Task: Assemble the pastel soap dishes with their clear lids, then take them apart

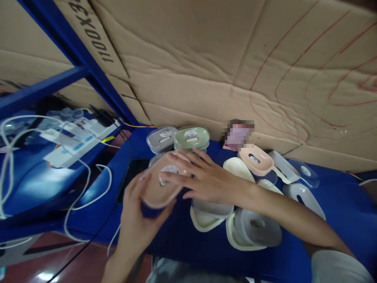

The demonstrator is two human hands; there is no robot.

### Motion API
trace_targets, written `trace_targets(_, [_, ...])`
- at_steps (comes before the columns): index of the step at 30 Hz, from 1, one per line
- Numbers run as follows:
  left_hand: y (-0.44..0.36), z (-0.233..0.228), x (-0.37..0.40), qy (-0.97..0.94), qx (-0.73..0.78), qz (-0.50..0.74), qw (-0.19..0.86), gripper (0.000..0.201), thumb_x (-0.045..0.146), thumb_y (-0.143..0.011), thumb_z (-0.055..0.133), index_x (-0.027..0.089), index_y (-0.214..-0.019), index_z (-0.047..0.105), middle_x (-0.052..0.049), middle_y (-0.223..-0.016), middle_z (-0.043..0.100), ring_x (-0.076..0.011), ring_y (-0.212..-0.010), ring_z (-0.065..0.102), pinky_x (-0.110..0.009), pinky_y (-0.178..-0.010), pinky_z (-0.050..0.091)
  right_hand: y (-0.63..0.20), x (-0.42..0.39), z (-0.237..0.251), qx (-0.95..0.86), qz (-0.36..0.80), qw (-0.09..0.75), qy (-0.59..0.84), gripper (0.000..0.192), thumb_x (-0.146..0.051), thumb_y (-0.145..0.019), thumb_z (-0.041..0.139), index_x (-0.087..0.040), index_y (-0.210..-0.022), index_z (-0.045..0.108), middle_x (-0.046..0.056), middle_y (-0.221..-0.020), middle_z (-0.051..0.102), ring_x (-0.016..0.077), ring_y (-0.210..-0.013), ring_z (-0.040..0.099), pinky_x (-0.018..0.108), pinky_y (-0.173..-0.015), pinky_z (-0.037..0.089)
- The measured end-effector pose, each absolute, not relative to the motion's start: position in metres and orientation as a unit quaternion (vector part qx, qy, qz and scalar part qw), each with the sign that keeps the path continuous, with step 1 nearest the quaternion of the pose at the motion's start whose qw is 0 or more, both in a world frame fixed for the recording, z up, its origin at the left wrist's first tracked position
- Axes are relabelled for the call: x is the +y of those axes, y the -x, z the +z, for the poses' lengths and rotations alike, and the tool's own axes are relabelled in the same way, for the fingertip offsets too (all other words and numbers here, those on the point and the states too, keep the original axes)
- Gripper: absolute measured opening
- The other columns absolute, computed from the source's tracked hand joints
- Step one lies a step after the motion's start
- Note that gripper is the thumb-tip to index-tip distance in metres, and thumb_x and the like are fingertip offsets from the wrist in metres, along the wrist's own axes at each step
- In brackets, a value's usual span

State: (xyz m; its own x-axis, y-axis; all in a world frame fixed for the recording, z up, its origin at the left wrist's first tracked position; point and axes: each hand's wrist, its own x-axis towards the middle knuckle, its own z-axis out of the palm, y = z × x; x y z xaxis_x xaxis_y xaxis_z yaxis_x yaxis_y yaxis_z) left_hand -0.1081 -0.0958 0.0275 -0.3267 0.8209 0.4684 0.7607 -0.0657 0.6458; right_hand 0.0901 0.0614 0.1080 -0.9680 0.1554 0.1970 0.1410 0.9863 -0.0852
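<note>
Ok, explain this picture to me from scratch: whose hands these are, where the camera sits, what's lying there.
There is no machine here. One camera sits on a person's head, looking forward and down at their own bare hands. The left hand grips a pink lidded container from below, and the right hand lies flat on its lid. Both work over a blue table. On it lie more containers: a grey one and a green one at the back, white lids and trays near the right forearm. Brown cardboard forms the wall behind. White cables trail at the left.
</note>
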Motion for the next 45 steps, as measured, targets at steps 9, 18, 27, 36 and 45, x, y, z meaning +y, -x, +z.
trace_targets(9, [0.061,0.014,-0.109,-0.67,0.523,0.453,0.268,0.08,0.025,-0.09,0.077,0.033,-0.158,0.036,-0.017,-0.159,0.051,-0.0357,-0.144,0.059,-0.057,-0.111,0.06,-0.21,0.026,0.099,-0.939,0.227,0.127,0.224,0.087,-0.063,-0.095,0.073,-0.029,-0.167,0.039,0.014,-0.173,0.036,0.0263,-0.161,0.036,0.045,-0.126,0.042])
trace_targets(18, [0.025,0.025,-0.07,-0.753,0.494,0.404,0.158,0.047,0.022,-0.085,0.079,0.03,-0.129,0.066,-0.014,-0.157,0.049,-0.0362,-0.135,0.064,-0.047,-0.104,0.063,-0.301,0.004,0.043,-0.857,0.051,0.174,0.482,0.086,-0.045,-0.105,0.065,-0.029,-0.174,0.017,0.019,-0.179,0.023,0.0384,-0.166,0.019,0.068,-0.126,0.033])
trace_targets(27, [0.021,0.019,-0.065,-0.738,0.447,0.435,0.259,0.068,0.037,-0.088,0.086,0.029,-0.143,0.047,-0.02,-0.159,0.05,-0.035,-0.145,0.057,-0.055,-0.114,0.055,-0.25,0.004,0.08,-0.957,0.118,0.162,0.209,0.045,-0.032,-0.105,0.068,-0.023,-0.149,0.062,0.009,-0.143,0.072,0.0189,-0.145,0.059,0.049,-0.128,0.039])
trace_targets(36, [0.013,0.005,-0.064,-0.787,0.467,0.359,0.181,0.089,0.034,-0.09,0.085,0.03,-0.162,0.034,-0.024,-0.17,0.036,-0.0389,-0.154,0.046,-0.06,-0.114,0.053,-0.269,0.009,0.075,-0.931,0.057,0.256,0.255,0.031,-0.029,-0.11,0.06,-0.022,-0.139,0.065,0.006,-0.126,0.08,0.0197,-0.125,0.071,0.048,-0.124,0.039])
trace_targets(45, [0.071,0.022,-0.067,-0.639,0.679,0.363,-0.004,0.07,0.037,-0.098,0.073,0.032,-0.16,0.042,-0.017,-0.166,0.042,-0.041,-0.155,0.042,-0.065,-0.123,0.041,-0.267,0.012,0.08,-0.938,-0.035,0.197,0.284,0.03,-0.031,-0.107,0.063,-0.022,-0.135,0.069,0.006,-0.132,0.078,0.0232,-0.128,0.068,0.051,-0.131,0.022])
